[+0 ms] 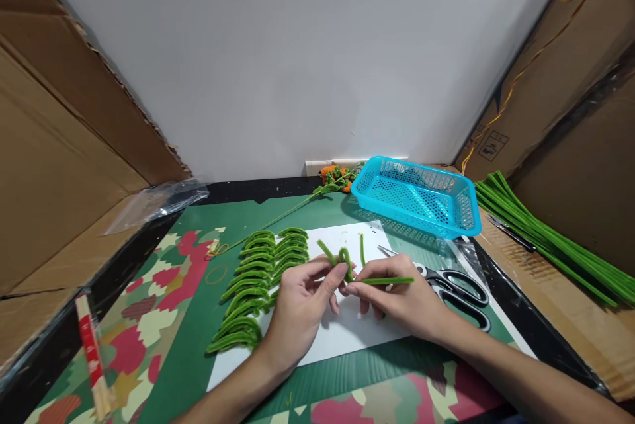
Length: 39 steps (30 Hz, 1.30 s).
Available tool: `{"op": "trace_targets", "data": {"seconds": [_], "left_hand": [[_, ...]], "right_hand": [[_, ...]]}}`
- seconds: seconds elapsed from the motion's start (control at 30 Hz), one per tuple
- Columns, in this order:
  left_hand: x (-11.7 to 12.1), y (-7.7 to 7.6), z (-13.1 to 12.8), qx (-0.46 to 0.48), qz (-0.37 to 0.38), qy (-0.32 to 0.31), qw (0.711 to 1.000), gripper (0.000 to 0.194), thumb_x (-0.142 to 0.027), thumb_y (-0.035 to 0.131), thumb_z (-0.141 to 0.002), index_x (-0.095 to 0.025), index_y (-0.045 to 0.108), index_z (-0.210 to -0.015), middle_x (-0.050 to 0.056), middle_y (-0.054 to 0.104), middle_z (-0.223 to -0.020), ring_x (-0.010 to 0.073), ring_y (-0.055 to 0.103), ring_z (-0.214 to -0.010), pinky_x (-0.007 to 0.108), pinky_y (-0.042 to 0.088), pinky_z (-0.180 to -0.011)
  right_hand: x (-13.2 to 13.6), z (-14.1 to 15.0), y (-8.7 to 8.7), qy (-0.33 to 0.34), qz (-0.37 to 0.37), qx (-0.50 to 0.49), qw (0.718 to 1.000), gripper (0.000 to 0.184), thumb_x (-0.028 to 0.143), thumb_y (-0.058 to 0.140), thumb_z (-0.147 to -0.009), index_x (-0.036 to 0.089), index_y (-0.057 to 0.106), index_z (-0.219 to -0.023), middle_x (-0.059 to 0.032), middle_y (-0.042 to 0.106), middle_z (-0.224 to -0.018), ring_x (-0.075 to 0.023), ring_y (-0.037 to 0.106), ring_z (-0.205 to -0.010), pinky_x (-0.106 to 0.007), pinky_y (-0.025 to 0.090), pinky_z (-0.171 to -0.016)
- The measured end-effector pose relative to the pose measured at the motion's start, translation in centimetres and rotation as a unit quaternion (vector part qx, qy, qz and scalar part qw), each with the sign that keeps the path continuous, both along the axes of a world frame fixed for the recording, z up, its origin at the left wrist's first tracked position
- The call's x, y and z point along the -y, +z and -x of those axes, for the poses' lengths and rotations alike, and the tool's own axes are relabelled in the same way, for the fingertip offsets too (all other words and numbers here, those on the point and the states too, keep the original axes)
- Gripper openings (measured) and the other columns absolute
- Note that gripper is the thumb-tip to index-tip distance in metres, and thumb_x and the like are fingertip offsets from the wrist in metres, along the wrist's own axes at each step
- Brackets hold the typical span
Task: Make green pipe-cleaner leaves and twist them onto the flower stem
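Head view: left hand [303, 297] and right hand [395, 292] pinch a bent green fuzzy stem [344, 252] at frame centre, seemingly steadying its loop. Curved pieces [248, 294] lie in two columns, lower left, probably for order; scissors [437, 276], lower right, apparently within reach.

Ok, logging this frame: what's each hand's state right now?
Left hand: closed, pinching a bent green pipe cleaner.
Right hand: closed, pinching a straight pipe-cleaner length, perhaps the same piece.
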<state>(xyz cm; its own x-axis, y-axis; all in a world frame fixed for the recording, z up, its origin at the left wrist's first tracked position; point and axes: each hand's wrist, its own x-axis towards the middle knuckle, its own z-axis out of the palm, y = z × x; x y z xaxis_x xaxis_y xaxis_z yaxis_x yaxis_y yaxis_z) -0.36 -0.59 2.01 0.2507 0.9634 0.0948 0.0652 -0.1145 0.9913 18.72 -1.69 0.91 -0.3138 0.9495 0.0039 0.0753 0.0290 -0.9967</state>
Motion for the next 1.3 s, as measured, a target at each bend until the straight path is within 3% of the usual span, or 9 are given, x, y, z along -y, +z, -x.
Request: {"op": "trace_targets", "data": {"seconds": [0.17, 0.3, 0.43, 0.53, 0.63, 0.77, 0.93, 1.17, 1.3], "left_hand": [[-0.1, 0.3, 0.0, -0.002, 0.016, -0.033, 0.999, 0.033, -0.039, 0.07, -0.097, -0.016, 0.073, -0.072, 0.002, 0.072, -0.068, 0.0141, 0.067, -0.053, 0.022, 0.053, -0.052], [0.2, 0.3, 0.0, -0.029, 0.022, -0.075, 0.997, 0.034, -0.038, 0.069, -0.098, -0.016, 0.075, -0.074, 0.004, 0.074, -0.07, 0.0156, 0.069, -0.063, 0.022, 0.056, -0.06], [0.8, -0.2, -0.1, -0.013, 0.085, -0.152, 0.985, 0.037, -0.048, 0.064, -0.1, -0.015, 0.071, -0.086, 0.005, 0.073, -0.071, 0.0173, 0.07, -0.061, 0.024, 0.056, -0.057], [1.4, -0.6, -0.3, -0.007, 0.125, -0.175, 0.977, 0.042, -0.057, 0.056, -0.102, -0.016, 0.064, -0.099, -0.002, 0.06, -0.055, 0.0116, 0.054, -0.042, 0.02, 0.041, -0.042], [1.8, -0.6, -0.3, -0.022, 0.118, -0.162, 0.979, 0.042, -0.058, 0.054, -0.104, -0.017, 0.059, -0.094, -0.009, 0.043, -0.052, 0.0074, 0.04, -0.041, 0.018, 0.029, -0.041], [1.8, -0.5, -0.3, -0.014, 0.117, -0.174, 0.978, 0.043, -0.057, 0.055, -0.104, -0.018, 0.056, -0.085, -0.009, 0.037, -0.057, 0.0068, 0.034, -0.047, 0.02, 0.027, -0.045], [1.7, -0.5, -0.3, -0.015, 0.126, -0.199, 0.972, 0.044, -0.055, 0.053, -0.105, -0.016, 0.059, -0.085, -0.007, 0.039, -0.066, 0.0073, 0.029, -0.053, 0.022, 0.024, -0.048], [1.7, -0.4, -0.3, -0.015, 0.128, -0.222, 0.966, 0.042, -0.053, 0.055, -0.105, -0.015, 0.071, -0.098, -0.003, 0.049, -0.074, 0.009, 0.035, -0.061, 0.022, 0.026, -0.053], [1.4, -0.6, -0.3, 0.014, 0.175, -0.238, 0.955, 0.042, -0.054, 0.061, -0.102, -0.014, 0.072, -0.096, -0.003, 0.049, -0.072, 0.0075, 0.034, -0.057, 0.021, 0.023, -0.05]], "right_hand": [[-0.6, -0.8, 0.0, -0.025, -0.035, -0.003, 0.999, 0.04, 0.053, 0.083, -0.086, 0.015, 0.078, -0.073, -0.0029, 0.07, -0.06, -0.0117, 0.057, -0.045, -0.022, 0.043, -0.043], [-0.5, -1.1, 0.0, -0.049, -0.164, 0.045, 0.984, 0.04, 0.05, 0.084, -0.087, 0.015, 0.076, -0.069, -0.0022, 0.069, -0.059, -0.0116, 0.057, -0.051, -0.023, 0.04, -0.05], [-0.5, -1.2, -0.3, -0.065, -0.309, 0.076, 0.946, 0.044, 0.049, 0.081, -0.09, 0.016, 0.066, -0.064, 0.0019, 0.062, -0.056, -0.0087, 0.048, -0.05, -0.022, 0.034, -0.051], [-0.9, -1.4, -0.8, -0.045, -0.417, 0.113, 0.901, 0.044, 0.047, 0.075, -0.096, 0.016, 0.061, -0.067, 0.0041, 0.054, -0.057, -0.0081, 0.041, -0.05, -0.024, 0.028, -0.051], [-1.2, -1.7, -1.2, -0.023, -0.469, 0.143, 0.871, 0.045, 0.046, 0.069, -0.1, 0.017, 0.057, -0.068, 0.0044, 0.05, -0.059, -0.0089, 0.038, -0.051, -0.026, 0.025, -0.052], [-1.2, -1.9, -1.3, -0.024, -0.461, 0.175, 0.87, 0.045, 0.044, 0.064, -0.104, 0.018, 0.056, -0.068, 0.0039, 0.047, -0.06, -0.0103, 0.039, -0.053, -0.027, 0.024, -0.053], [-0.8, -2.0, -0.8, -0.023, -0.41, 0.172, 0.895, 0.044, 0.036, 0.061, -0.107, 0.018, 0.054, -0.067, 0.0027, 0.051, -0.061, -0.0102, 0.041, -0.054, -0.026, 0.027, -0.055], [-0.5, -1.9, 0.6, 0.025, -0.209, 0.078, 0.974, 0.044, 0.042, 0.067, -0.102, 0.017, 0.062, -0.066, 0.0014, 0.064, -0.056, -0.0098, 0.052, -0.051, -0.021, 0.037, -0.054], [-0.6, -2.1, 1.0, 0.077, -0.142, 0.062, 0.985, 0.043, 0.043, 0.067, -0.102, 0.017, 0.065, -0.068, 0.0008, 0.065, -0.057, -0.0104, 0.052, -0.052, -0.022, 0.037, -0.053]]}}
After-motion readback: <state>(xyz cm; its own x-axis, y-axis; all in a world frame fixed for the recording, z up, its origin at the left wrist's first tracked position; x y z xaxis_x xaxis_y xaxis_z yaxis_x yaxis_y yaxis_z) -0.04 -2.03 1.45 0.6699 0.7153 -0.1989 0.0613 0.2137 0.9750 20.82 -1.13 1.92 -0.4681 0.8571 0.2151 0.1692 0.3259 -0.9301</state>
